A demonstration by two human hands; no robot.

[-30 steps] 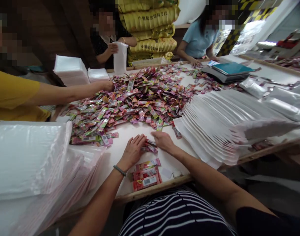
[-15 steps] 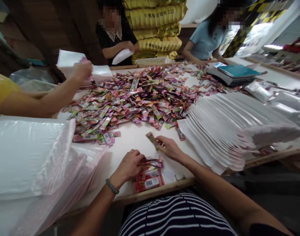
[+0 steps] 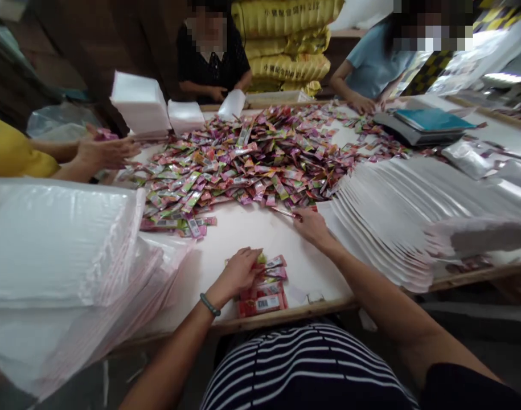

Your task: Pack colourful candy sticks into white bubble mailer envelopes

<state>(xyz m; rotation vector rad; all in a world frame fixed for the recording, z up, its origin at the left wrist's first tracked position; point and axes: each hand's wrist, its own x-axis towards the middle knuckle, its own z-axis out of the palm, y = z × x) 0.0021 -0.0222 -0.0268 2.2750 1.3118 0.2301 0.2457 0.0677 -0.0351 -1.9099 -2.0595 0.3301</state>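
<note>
Near the table's front edge, my left hand point(image 3: 242, 270) is closed over the upper left end of a short row of small snack packets point(image 3: 266, 303). A green packet point(image 3: 261, 258) shows between its thumb and fingers. My right hand point(image 3: 310, 226) is farther forward, its fingers closed on a thin packet point(image 3: 286, 213) seen nearly edge-on. That packet points left, close to the front of a large heap of pink, red and green snack packets point(image 3: 260, 159). The right fingertips are partly hidden.
White padded mailers point(image 3: 59, 239) are stacked at left, and fanned white mailers point(image 3: 414, 210) lie at right. A scale with a teal top point(image 3: 435, 119) stands behind them. White stacks point(image 3: 140, 105) stand at the back left. Three co-workers sit around the table, one in a yellow sleeve point(image 3: 12, 148).
My right hand has moved forward and right to the heap's edge. My left hand stays at the row of packets. The yellow-sleeved co-worker's hands have left the white stack and come together.
</note>
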